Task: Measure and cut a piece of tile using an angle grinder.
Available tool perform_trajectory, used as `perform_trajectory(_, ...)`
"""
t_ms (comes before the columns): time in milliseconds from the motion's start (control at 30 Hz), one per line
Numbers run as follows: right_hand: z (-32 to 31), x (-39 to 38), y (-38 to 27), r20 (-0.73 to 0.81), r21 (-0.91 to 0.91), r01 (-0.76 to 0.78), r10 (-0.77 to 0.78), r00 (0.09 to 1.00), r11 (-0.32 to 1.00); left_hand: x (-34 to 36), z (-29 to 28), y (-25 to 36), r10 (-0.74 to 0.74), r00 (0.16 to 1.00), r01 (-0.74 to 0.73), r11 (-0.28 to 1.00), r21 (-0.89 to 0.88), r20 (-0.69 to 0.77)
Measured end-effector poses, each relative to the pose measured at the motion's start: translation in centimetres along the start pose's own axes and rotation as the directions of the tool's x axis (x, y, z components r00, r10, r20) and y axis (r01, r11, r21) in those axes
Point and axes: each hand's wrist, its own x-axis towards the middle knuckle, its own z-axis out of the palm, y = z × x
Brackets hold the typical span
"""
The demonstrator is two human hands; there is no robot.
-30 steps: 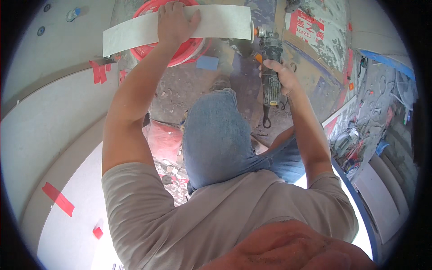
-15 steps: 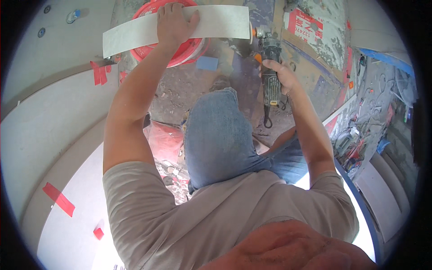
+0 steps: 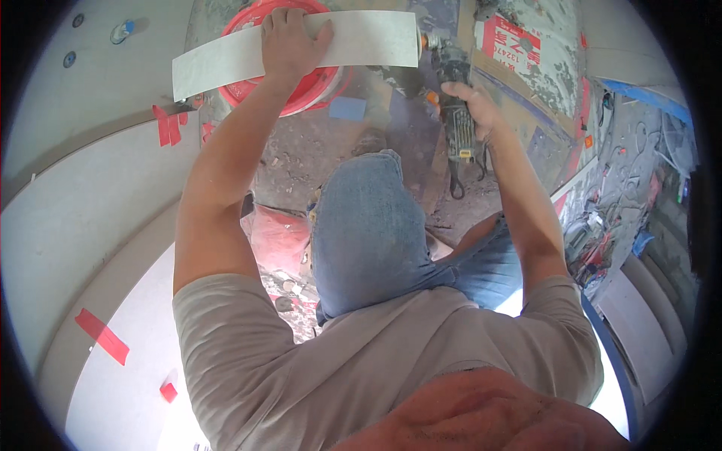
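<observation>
a long white rectangular strip of stiff sheet (image 3: 368,39) lies crosswise over a red round plastic tub (image 3: 320,89), its two ends reaching out past the tub on the left and right. the left hand (image 3: 292,51) is open and flat on top of the strip, fingers spread over the far edge and thumb pointing off to the right. the right hand (image 3: 480,105) is closed around the body of a black handheld power tool (image 3: 460,131), with the thumb laid across its top. the tool's head sits right by the strip's right end; whether the two touch, i cannot tell. a dark loop hangs from the tool's near end.

on the dusty grey floor (image 3: 289,169), a small light blue rectangular piece (image 3: 347,109) lies just to the right of the tub, on its near side. farther right, beyond the tool, is a red and white printed sheet (image 3: 513,41) with grey smears. a knee in faded blue denim jeans (image 3: 368,225) rises between the two forearms, well apart from the strip.
</observation>
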Motion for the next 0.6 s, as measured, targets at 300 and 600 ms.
perform_trajectory(300, -4.5, -7.3, 9.6, -0.178, 0.135, 0.140, -0.115, 0.977, 0.981, 4.4, -4.7, -0.4, 0.065, 0.797, -0.056, 0.998, -0.035, 0.600)
perform_trajectory(600, -9.2, -10.0, 13.4, -0.376, 0.209, 0.183, -0.094, 0.922, 0.961, 13.7, -13.5, 9.4, -0.232, 0.733, 0.222, 0.970, 0.098, 0.639)
